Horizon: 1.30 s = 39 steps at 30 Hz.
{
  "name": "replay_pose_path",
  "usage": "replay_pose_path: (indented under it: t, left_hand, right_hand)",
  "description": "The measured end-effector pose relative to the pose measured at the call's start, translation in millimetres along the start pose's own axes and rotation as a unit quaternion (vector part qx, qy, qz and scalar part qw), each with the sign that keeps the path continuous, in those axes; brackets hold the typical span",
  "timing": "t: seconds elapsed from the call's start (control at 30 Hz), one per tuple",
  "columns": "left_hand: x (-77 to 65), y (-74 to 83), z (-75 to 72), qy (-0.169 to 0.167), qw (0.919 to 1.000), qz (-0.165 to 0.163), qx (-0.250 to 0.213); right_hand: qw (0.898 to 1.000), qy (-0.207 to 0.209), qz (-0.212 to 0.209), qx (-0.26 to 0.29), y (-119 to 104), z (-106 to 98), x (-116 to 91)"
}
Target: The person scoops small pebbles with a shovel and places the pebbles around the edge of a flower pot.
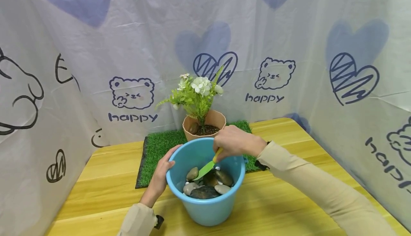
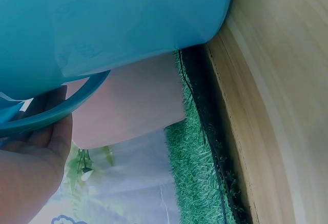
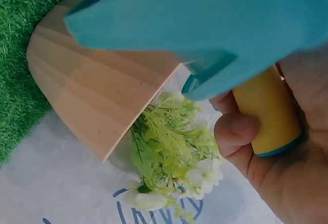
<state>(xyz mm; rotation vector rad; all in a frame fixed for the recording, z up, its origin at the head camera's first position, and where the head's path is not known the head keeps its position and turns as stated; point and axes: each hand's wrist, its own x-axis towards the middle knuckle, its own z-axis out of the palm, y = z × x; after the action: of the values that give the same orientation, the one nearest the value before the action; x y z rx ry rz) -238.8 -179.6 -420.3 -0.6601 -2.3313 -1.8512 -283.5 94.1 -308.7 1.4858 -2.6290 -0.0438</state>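
A light blue bucket [image 1: 208, 212] stands on the table, with several smooth grey and brown stones [image 1: 204, 192] inside. At its left rim, my left hand [image 1: 159, 174] grips the bucket, thumb over the edge. Its fingers pass behind the bucket's curved handle [image 2: 61, 108] in the left wrist view. My right hand [image 1: 236, 141] reaches over the far right rim and holds a small trowel by its yellow grip [image 3: 269, 116]. The trowel's green blade [image 1: 204, 170] slants down to the left, its tip among the stones close to a small tan one [image 1: 192, 173].
Behind the bucket is a peach flowerpot [image 3: 97, 80] with dark soil and a plant with white flowers [image 1: 201, 86]. The pot rests on a green turf mat [image 1: 154, 154] on the wood-grain table [image 1: 106, 189]. A printed white curtain [image 1: 144, 43] surrounds the back and sides.
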Motion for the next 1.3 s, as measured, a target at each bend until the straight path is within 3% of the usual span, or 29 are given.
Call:
replay_pose_path:
  t: [1.0,1.3]
  left_hand:
    - [-0.8,-0.1,1.8,0.003,0.9999,0.011,-0.001]
    - [-1.4,0.8,1.8,-0.001,0.9999,0.011,0.001]
  right_hand:
    - [0.996,0.08,-0.047,-0.001,10,24,-7]
    - [0.992,0.123,-0.033,0.006,17,24,-14]
